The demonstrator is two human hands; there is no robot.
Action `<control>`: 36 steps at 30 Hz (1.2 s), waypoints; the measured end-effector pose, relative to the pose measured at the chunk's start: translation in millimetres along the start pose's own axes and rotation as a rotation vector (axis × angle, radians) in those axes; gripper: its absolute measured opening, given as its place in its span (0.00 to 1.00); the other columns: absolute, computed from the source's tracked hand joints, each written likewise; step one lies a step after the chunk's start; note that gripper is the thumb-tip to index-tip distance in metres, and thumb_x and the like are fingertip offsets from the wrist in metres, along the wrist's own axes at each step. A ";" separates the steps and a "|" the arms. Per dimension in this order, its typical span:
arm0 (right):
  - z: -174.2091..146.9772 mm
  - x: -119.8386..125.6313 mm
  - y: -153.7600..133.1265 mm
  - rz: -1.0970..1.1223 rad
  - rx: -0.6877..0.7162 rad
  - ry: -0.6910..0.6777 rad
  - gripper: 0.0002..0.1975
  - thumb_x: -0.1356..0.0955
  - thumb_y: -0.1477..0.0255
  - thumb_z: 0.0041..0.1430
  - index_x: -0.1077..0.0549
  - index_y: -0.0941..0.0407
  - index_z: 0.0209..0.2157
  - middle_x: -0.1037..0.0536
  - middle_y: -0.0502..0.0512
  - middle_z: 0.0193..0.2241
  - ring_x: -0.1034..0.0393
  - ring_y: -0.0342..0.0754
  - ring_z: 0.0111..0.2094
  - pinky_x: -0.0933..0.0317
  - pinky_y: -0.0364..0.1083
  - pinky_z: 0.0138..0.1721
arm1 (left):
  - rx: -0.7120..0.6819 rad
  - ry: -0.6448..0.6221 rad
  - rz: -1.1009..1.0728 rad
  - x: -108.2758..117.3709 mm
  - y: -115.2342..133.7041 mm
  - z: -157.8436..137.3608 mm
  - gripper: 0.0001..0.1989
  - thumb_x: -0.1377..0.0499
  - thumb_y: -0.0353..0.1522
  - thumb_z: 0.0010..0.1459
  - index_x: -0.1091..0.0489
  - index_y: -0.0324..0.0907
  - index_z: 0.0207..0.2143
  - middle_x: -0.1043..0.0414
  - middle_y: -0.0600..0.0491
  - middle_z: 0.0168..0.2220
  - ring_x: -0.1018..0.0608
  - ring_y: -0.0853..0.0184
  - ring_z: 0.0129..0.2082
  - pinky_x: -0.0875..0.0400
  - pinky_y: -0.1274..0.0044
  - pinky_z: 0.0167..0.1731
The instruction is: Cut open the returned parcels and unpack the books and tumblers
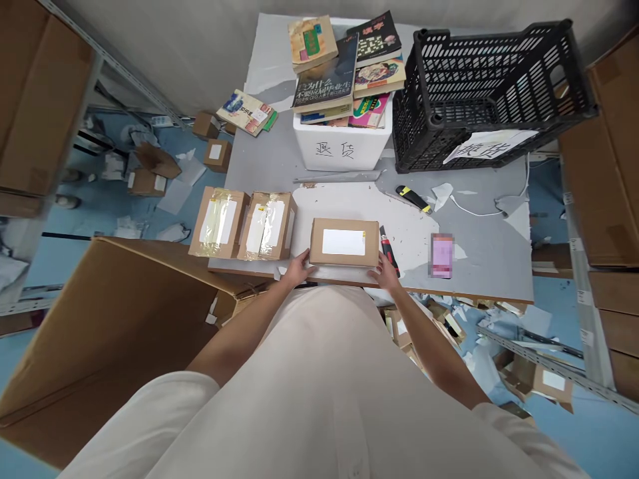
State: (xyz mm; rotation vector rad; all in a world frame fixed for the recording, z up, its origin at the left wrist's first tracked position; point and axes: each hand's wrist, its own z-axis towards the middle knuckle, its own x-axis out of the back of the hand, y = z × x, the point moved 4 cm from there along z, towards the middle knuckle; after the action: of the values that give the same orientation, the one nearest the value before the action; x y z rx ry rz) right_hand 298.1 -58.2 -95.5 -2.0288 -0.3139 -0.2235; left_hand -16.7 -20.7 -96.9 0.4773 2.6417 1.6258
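Note:
A small brown cardboard box (319,258) with a white label lies flat near the front edge of the table. My left hand (298,269) grips its lower left corner. At the opposite corner my right hand (385,271) grips it too, the fingers against its side. Just right of the box, close to my right hand, lies a red and black box cutter (390,253). Two taped, labelled cardboard boxes stand to the left: one nearer my left hand (268,226), the other beyond it (219,223).
Behind stands a white bin (344,150) heaped with books, beside a black plastic crate (419,143). A yellow and black cutter (414,198) and a blurred phone (442,256) lie on the right. A large open carton (124,319) stands at the lower left. Boxes and paper litter the floor.

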 end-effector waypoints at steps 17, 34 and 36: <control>4.0 32.0 -99.1 -0.473 0.114 0.163 0.23 0.48 0.54 0.65 0.34 0.54 0.30 0.27 0.59 0.31 0.33 0.53 0.35 0.40 0.50 0.38 | -0.049 0.324 0.473 5.8 99.2 -10.7 0.24 0.49 0.50 0.58 0.30 0.40 0.25 0.32 0.53 0.23 0.30 0.68 0.27 0.36 0.76 0.32; 16.3 43.6 -58.4 -0.373 0.014 0.339 0.25 0.48 0.56 0.65 0.31 0.58 0.46 0.26 0.63 0.44 0.33 0.53 0.44 0.40 0.51 0.45 | -0.713 0.048 0.755 -40.7 93.8 -16.0 0.14 0.49 0.38 0.64 0.28 0.47 0.47 0.28 0.44 0.49 0.31 0.57 0.55 0.37 0.60 0.54; 16.6 50.7 -43.6 -0.488 -0.047 0.392 0.22 0.41 0.59 0.62 0.33 0.59 0.49 0.29 0.66 0.48 0.35 0.56 0.49 0.40 0.53 0.48 | -0.711 0.059 0.754 -40.8 90.6 -12.6 0.14 0.50 0.37 0.65 0.28 0.47 0.48 0.28 0.44 0.49 0.31 0.57 0.56 0.37 0.60 0.54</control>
State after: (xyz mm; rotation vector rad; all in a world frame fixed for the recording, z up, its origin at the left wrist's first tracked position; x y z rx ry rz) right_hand 332.8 -17.9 -51.8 -1.8739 -0.5525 -0.9228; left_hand 43.3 -4.4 -18.3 1.4704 1.7509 2.5933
